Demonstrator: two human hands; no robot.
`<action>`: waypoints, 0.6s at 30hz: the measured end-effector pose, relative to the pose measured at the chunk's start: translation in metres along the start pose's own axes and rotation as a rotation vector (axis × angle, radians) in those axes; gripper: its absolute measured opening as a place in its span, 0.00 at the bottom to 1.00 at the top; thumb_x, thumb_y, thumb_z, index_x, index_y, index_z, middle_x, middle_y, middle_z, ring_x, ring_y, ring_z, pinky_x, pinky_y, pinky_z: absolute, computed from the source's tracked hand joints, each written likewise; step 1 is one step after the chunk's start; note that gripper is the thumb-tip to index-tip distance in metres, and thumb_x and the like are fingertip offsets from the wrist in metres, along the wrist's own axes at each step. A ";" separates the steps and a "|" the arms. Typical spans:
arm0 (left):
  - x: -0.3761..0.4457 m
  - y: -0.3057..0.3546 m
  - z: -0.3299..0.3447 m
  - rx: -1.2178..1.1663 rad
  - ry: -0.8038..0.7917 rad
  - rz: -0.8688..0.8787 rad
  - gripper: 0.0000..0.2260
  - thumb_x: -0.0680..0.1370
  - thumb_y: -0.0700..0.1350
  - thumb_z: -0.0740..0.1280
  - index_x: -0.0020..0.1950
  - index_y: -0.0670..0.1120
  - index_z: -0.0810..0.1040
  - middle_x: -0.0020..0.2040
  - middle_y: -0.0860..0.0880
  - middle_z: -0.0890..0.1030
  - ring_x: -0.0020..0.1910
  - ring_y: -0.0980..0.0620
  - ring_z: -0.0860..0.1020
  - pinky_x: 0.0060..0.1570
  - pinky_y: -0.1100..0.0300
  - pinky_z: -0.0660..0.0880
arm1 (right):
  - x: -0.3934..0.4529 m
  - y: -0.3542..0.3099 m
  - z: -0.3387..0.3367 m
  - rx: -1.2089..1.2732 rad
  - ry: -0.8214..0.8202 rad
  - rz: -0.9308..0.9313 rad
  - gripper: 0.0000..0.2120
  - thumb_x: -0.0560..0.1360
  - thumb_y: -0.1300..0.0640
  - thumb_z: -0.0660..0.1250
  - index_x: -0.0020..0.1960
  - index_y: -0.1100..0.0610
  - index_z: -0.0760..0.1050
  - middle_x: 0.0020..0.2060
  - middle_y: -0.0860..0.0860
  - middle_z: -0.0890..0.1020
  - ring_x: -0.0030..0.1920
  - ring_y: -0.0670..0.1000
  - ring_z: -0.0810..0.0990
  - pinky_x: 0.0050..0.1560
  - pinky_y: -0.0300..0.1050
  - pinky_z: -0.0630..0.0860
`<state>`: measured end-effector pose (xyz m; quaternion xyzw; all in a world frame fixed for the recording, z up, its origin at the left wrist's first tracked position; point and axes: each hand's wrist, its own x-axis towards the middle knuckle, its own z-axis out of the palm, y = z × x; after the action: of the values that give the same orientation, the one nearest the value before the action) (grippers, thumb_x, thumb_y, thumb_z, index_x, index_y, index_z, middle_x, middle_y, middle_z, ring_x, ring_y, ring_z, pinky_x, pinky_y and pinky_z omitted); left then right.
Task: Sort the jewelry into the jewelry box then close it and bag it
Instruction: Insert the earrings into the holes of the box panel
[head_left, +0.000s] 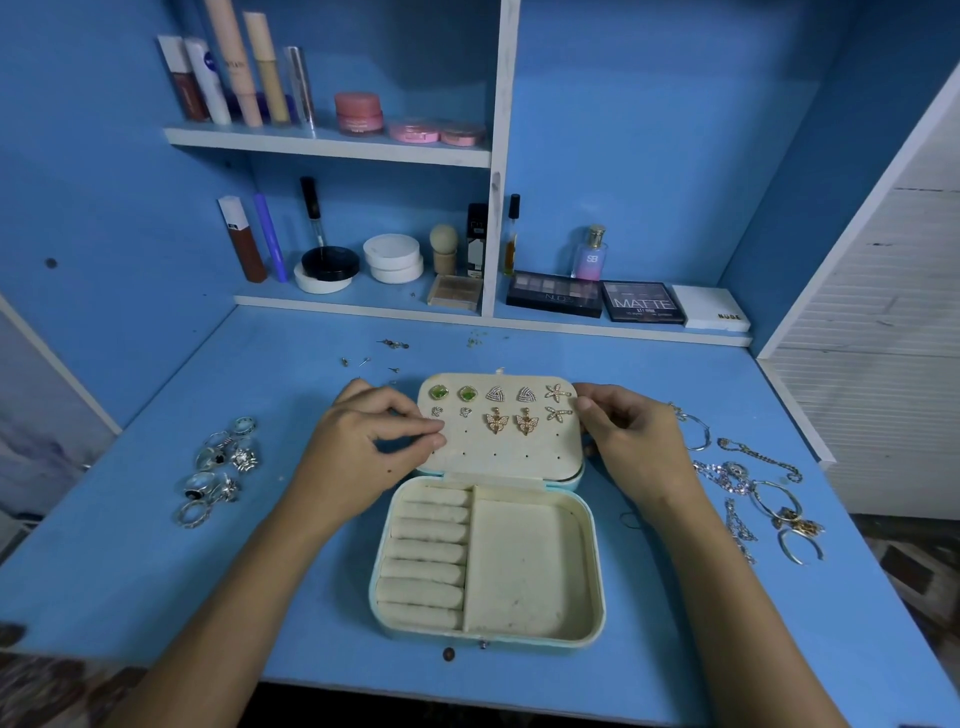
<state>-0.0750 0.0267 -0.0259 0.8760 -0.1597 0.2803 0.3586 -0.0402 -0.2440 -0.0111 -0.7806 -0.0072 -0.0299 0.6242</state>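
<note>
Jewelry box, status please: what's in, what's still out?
Both hands at the open lid. Earrings pinned in. Rings left, chains right, still on desk. Nothing blocking.

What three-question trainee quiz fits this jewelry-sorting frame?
1. True or false: the ring rolls in the jewelry box hold rings.
2. Where is the pile of rings: A, by the left hand; B, by the right hand?
3. How many earrings sit on the lid panel?

Key: 1 false, the rolls are bare. 2 A. 3 ten.
</note>
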 end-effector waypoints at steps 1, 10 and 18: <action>0.000 0.001 0.000 -0.004 0.002 0.000 0.11 0.72 0.55 0.71 0.48 0.50 0.87 0.41 0.62 0.79 0.44 0.52 0.74 0.47 0.67 0.70 | 0.000 0.000 0.000 0.001 -0.001 -0.001 0.09 0.80 0.57 0.67 0.50 0.46 0.83 0.41 0.46 0.87 0.40 0.47 0.82 0.45 0.48 0.83; 0.000 0.002 -0.005 -0.085 0.071 -0.292 0.14 0.75 0.40 0.73 0.55 0.57 0.79 0.45 0.56 0.79 0.45 0.52 0.74 0.47 0.71 0.68 | -0.003 -0.003 0.000 0.007 -0.002 0.005 0.08 0.81 0.57 0.66 0.50 0.47 0.83 0.42 0.46 0.87 0.38 0.45 0.81 0.43 0.42 0.82; 0.010 -0.002 0.000 -0.135 -0.206 -0.479 0.27 0.71 0.58 0.66 0.70 0.55 0.73 0.55 0.61 0.73 0.55 0.57 0.74 0.53 0.63 0.70 | -0.004 -0.005 0.001 0.021 0.001 0.006 0.09 0.81 0.58 0.66 0.50 0.47 0.83 0.41 0.45 0.87 0.37 0.42 0.81 0.40 0.38 0.81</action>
<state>-0.0663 0.0274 -0.0211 0.8868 -0.0016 0.0856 0.4541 -0.0443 -0.2421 -0.0062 -0.7741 -0.0049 -0.0280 0.6325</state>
